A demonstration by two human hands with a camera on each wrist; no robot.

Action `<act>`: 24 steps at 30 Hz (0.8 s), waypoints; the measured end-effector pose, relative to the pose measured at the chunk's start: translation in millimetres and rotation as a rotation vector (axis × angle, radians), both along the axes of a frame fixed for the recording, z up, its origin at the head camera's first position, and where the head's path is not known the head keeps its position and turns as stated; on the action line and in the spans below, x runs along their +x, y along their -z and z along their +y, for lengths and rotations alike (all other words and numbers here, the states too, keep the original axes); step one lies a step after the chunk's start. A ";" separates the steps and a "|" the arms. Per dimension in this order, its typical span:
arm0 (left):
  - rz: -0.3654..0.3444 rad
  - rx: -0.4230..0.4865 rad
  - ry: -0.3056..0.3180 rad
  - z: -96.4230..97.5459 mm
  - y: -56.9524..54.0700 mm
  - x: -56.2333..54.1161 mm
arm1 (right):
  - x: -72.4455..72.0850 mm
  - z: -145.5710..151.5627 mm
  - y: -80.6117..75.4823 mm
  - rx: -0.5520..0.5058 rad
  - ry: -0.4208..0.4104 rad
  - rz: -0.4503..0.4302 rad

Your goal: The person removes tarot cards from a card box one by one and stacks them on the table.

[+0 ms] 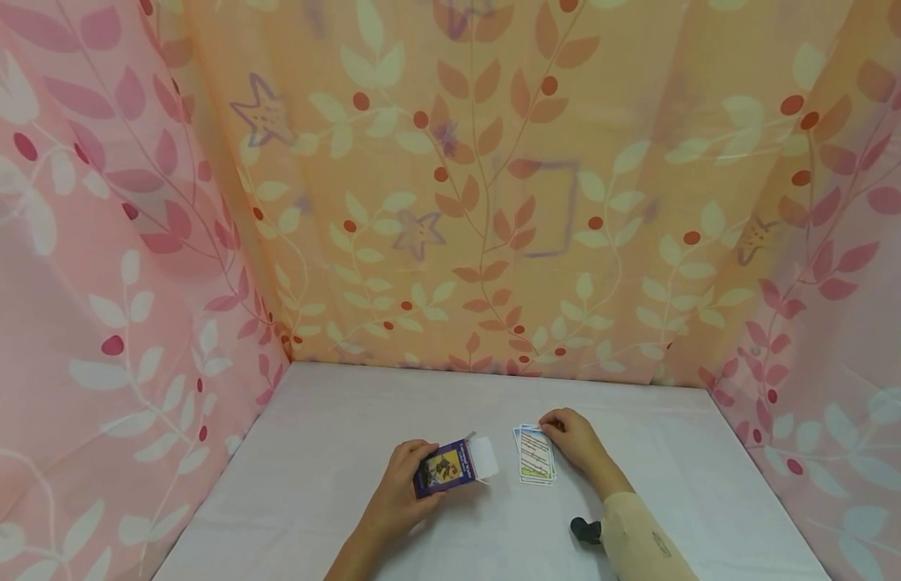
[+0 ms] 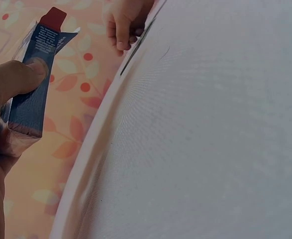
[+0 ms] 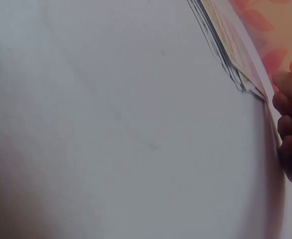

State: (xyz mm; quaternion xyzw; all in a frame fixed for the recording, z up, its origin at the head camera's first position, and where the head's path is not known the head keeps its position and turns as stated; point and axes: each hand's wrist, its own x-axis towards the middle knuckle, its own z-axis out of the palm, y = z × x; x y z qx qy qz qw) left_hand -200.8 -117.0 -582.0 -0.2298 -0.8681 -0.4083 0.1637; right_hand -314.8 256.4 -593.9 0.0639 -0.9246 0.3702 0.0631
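Note:
My left hand (image 1: 404, 492) grips a dark blue card box (image 1: 443, 470) with a picture on its front. The box is tilted, and its white end flap (image 1: 483, 457) stands open toward the right. In the left wrist view, the thumb presses on the box's narrow printed side (image 2: 31, 107), and a red flap (image 2: 53, 19) sticks out at its end. A slightly uneven stack of cards (image 1: 536, 456) lies on the table, a striped picture uppermost. My right hand (image 1: 572, 440) is at the stack's far right corner, fingers loosely curled. The right wrist view shows it just beside the cards (image 3: 235, 55), apparently apart.
A white cloth covers the table (image 1: 312, 452). Leaf-patterned curtains (image 1: 487, 202) enclose it at the back and both sides. A small black object (image 1: 585, 530) shows beside the right sleeve (image 1: 643, 537).

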 end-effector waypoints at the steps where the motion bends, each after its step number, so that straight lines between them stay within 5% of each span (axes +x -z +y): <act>1: -0.001 -0.001 -0.001 0.1 -0.1 0.1 | 1.4 -0.8 -0.8 -0.012 0.007 -0.003; 13: 0.055 -0.018 -0.003 0.4 0.6 1.0 | 24.7 -18.9 -14.7 -0.097 0.059 -0.034; 24: 0.007 0.006 -0.006 -0.3 1.1 -1.1 | 45.2 -36.2 -29.5 -0.145 0.044 0.093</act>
